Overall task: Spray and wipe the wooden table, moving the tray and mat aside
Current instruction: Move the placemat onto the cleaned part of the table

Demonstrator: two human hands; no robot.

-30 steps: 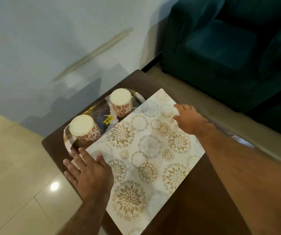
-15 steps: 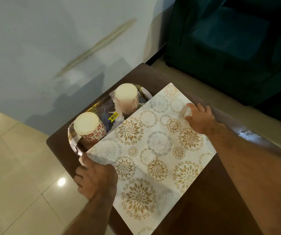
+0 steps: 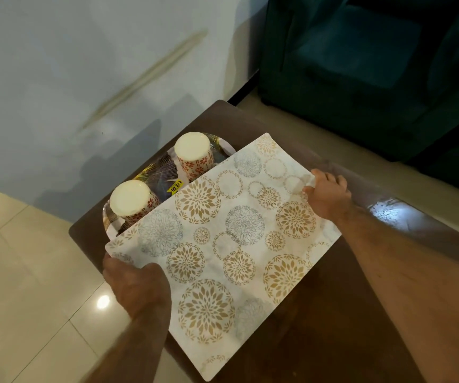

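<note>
Lifting the mat point(image 3: 231, 244) at frame centre off the desk point(image 3: 319, 327): left hand point(image 3: 137, 286) grips its lower-left edge, right hand point(image 3: 328, 194) pinches the right edge. Raise evenly, clearing the tray point(image 3: 164, 175) with cups point(image 3: 192, 150) upper left.

Dark wooden table point(image 3: 319, 313), patterned mat point(image 3: 236, 244) across its top, tray point(image 3: 164, 172) along its far edge

A dark wooden worktop point(image 3: 341, 308) shows a smooth, faintly glossy polish beneath a matt, flexible placemat point(image 3: 231, 244) printed with gold and grey florals. The tray point(image 3: 164, 172) looks glossy, its two cups point(image 3: 193, 154) smooth, beside shiny floor tiles point(image 3: 29, 286) and a plush teal sofa point(image 3: 375, 64).
</note>
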